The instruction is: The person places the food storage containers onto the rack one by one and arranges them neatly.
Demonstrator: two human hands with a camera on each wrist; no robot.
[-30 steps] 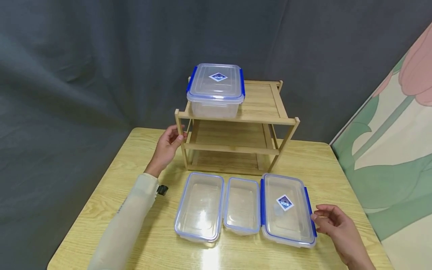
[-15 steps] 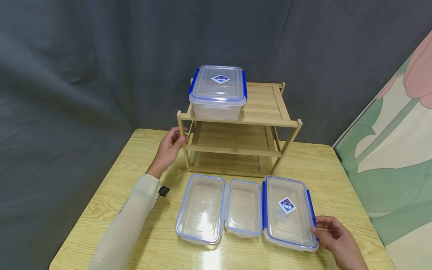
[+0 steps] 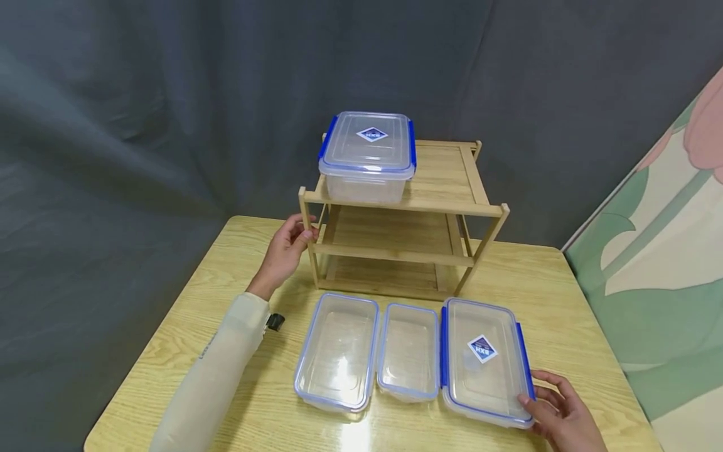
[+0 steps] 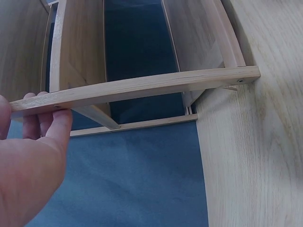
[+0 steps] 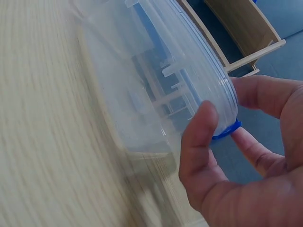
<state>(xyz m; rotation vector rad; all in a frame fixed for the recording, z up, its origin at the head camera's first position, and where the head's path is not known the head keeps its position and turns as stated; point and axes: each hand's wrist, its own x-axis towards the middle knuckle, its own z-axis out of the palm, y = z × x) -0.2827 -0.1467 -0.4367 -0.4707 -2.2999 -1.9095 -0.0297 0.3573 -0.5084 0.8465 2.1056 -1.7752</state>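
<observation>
Pinching near right corner of labelled container (image 3: 488,370) with right hand (image 3: 565,411), with thumb on lid. Located at right end of row on worktop (image 3: 265,389), beside small container (image 3: 409,351), with larger container (image 3: 339,351) beyond that. Running lengthwise from person toward wooden rack (image 3: 395,254), with near end angled slightly right, with blue clips along both long sides. Facing lid up. Cannot tell if lifted at held corner. Gripping rack's front left post with left hand (image 3: 287,248), below lidded box (image 3: 369,147) on top shelf.
</observation>
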